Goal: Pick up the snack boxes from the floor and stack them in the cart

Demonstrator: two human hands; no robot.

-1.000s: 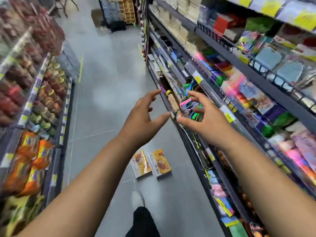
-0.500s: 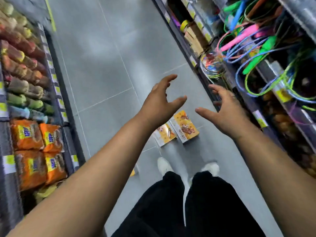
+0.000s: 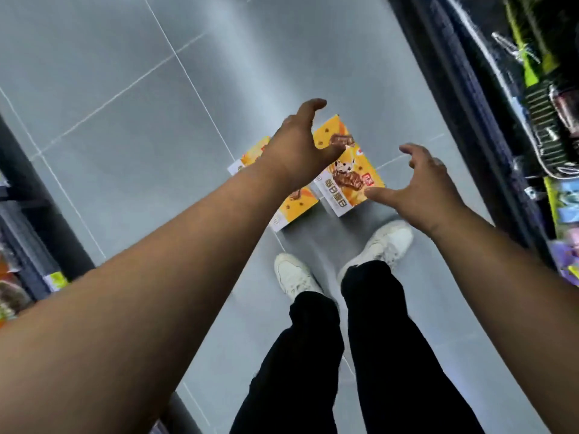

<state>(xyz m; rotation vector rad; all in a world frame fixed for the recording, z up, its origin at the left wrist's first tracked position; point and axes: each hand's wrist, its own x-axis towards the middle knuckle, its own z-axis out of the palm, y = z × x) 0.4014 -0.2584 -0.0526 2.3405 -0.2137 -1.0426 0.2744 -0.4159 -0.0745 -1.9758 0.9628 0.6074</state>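
Observation:
Two yellow snack boxes lie flat side by side on the grey tiled floor just ahead of my white shoes. The right box (image 3: 346,180) shows most of its printed face. The left box (image 3: 294,206) is largely hidden behind my left wrist. My left hand (image 3: 299,148) hovers above both boxes, fingers spread and slightly bent, holding nothing. Just right of the right box, my right hand (image 3: 423,186) is spread with its thumb near the box's corner, also empty. No cart is in view.
Store shelving runs along the right side (image 3: 532,120) with hanging goods. A dark shelf base (image 3: 40,214) with packets borders the left. My legs and shoes (image 3: 388,242) stand directly behind the boxes. Grey floor (image 3: 156,89) stretches ahead.
The view has tilted further down and come closer to the floor. Both hands have dropped toward the boxes, which now look much larger. Neither hand has taken hold of anything.

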